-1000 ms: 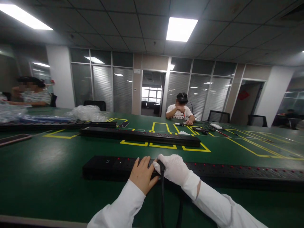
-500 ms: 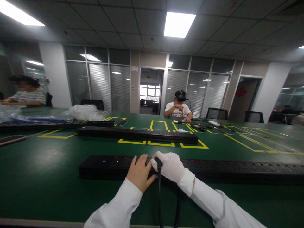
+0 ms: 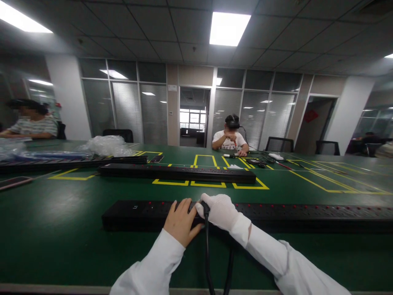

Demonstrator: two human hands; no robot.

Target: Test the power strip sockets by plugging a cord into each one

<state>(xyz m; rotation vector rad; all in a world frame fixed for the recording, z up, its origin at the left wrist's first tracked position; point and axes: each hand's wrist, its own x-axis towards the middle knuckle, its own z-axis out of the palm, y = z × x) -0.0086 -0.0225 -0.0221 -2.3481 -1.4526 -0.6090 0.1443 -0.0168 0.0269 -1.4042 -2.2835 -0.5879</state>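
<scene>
A long black power strip (image 3: 132,217) with a row of red dots along its sockets lies across the green table in front of me. My bare left hand (image 3: 180,223) grips it left of its middle, fingers over the top and thumb on the near side. Just beside it, my right hand (image 3: 221,212), in a white dotted glove, is closed around a black plug (image 3: 205,210) at the strip's top. From the plug a thick black cable (image 3: 207,254) runs down toward me. The hands hide the plug's front, so I cannot tell how deep it sits in a socket.
Behind lies a second black power strip (image 3: 178,172) among yellow tape marks. On the left are clear plastic wrapping (image 3: 107,146), another dark strip (image 3: 73,162) and a phone (image 3: 15,183). Across the table sits a person (image 3: 230,139) near tangled cables (image 3: 260,162); another person (image 3: 30,121) sits far left.
Both hands keep their places on the strip and plug. The lower part of the cable has shifted slightly right, and the view has tilted a little.
</scene>
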